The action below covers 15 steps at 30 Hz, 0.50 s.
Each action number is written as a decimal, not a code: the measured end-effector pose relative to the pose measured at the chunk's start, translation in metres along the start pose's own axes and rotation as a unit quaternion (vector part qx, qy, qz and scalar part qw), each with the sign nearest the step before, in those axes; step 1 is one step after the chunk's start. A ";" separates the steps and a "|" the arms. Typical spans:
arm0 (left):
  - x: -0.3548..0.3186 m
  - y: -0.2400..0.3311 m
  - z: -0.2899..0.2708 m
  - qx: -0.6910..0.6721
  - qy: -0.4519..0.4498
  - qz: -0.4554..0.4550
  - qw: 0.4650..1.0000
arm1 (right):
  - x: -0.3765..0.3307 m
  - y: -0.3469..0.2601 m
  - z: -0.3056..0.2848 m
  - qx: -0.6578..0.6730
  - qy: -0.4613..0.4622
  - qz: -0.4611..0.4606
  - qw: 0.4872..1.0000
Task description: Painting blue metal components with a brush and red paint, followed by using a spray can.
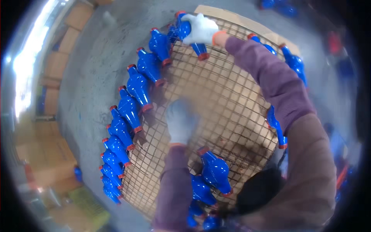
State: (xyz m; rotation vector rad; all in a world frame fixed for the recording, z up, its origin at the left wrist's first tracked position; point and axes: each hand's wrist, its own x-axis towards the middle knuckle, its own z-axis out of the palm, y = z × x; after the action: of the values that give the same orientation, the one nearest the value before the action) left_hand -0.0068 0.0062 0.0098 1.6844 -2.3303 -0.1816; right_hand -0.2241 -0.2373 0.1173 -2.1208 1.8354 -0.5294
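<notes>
My right hand (200, 29), in a white glove with an orange cuff, is closed over a blue bulb-shaped piece with red ends (199, 49) at the far edge of a wire mesh (216, 89). Part of that piece is hidden under the glove. Over the middle of the mesh is my gloved left hand (180, 120), so smeared by motion that its fingers cannot be made out; no object shows in it. Beside it, along the left edge of the mesh, several like blue pieces (138, 88) lie slanted in a row.
More blue pieces (215, 171) lie nearer, right of my left forearm. Others lie along the right edge, such as a blue piece (295, 65). Brown cardboard (232, 17) shows under the mesh. Cardboard boxes (46, 149) stand at the left across the grey floor (87, 96).
</notes>
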 end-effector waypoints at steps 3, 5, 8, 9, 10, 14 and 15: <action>0.005 -0.004 -0.004 -0.021 0.009 -0.013 1.000 | 0.067 -0.019 0.019 -0.009 -0.014 0.006 1.000; 0.004 -0.010 -0.001 -0.020 0.034 0.011 0.999 | 0.090 -0.026 0.036 -0.022 -0.025 0.035 0.999; 0.001 -0.011 0.002 -0.041 0.021 -0.011 0.999 | 0.103 -0.016 0.052 -0.015 -0.041 0.007 0.999; 0.002 -0.011 0.003 -0.041 -0.016 -0.050 0.998 | 0.111 -0.014 0.062 -0.016 -0.054 0.007 0.998; 0.003 -0.011 0.004 -0.060 -0.013 -0.063 0.996 | 0.126 -0.014 0.068 0.090 -0.044 -0.028 0.995; 0.001 -0.020 0.014 -0.059 0.063 -0.022 0.996 | 0.131 -0.001 0.081 0.208 -0.029 -0.114 0.971; -0.002 -0.018 0.018 -0.028 0.067 -0.035 0.997 | 0.126 -0.006 0.074 0.066 0.009 -0.102 0.993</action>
State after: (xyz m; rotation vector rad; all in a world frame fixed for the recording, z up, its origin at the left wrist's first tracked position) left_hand 0.0056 0.0016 -0.0127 1.6972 -2.1519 -0.1424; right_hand -0.1698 -0.3623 0.0654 -2.2315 1.5543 -0.6989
